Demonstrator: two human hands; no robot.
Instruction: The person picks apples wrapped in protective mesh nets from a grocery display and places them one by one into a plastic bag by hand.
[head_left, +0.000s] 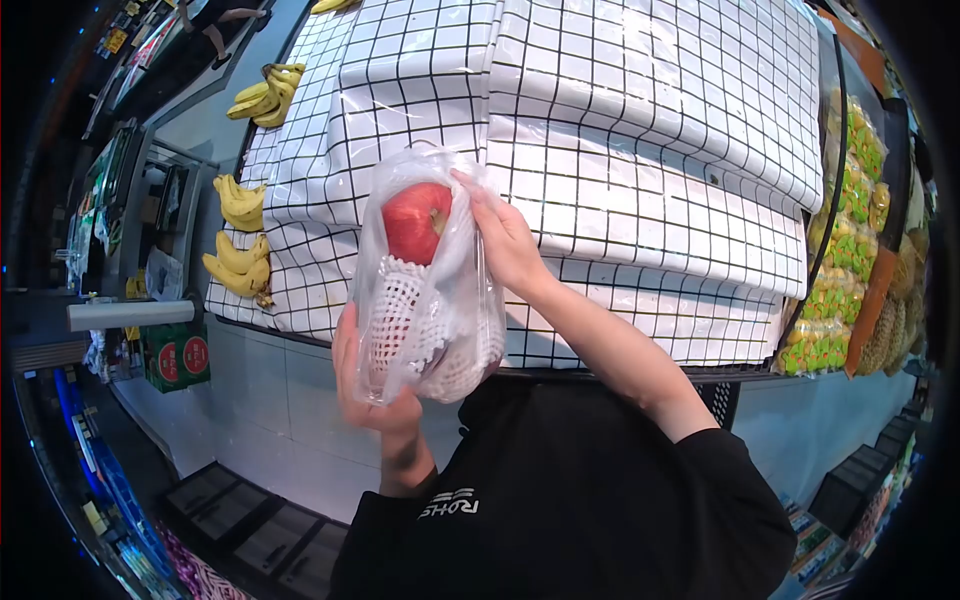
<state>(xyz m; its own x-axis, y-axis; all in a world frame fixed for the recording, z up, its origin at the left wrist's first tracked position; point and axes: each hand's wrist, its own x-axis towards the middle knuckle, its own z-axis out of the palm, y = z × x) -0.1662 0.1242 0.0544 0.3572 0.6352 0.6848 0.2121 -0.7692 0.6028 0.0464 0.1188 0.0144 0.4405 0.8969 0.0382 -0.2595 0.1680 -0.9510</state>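
Observation:
A clear plastic bag (480,300) is held up before me at the front of the display. Inside it a red apple (412,222) shows at the top, and white foam fruit nets (395,305) wrap other fruit below. My right hand (507,238) grips the bag's upper right side, fingers closed on the plastic. From below and the left, my left hand (375,395) is closed around the lower part of the bag; some of its fingers are hidden behind it.
A black-and-white checked cloth (640,190) covers the stepped display. Bananas (240,202) lie along its left edge. Packaged yellow-green goods (840,250) line the right. A red-and-green box (178,358) stands on the floor at left, and a person's legs (215,35) show at the upper left.

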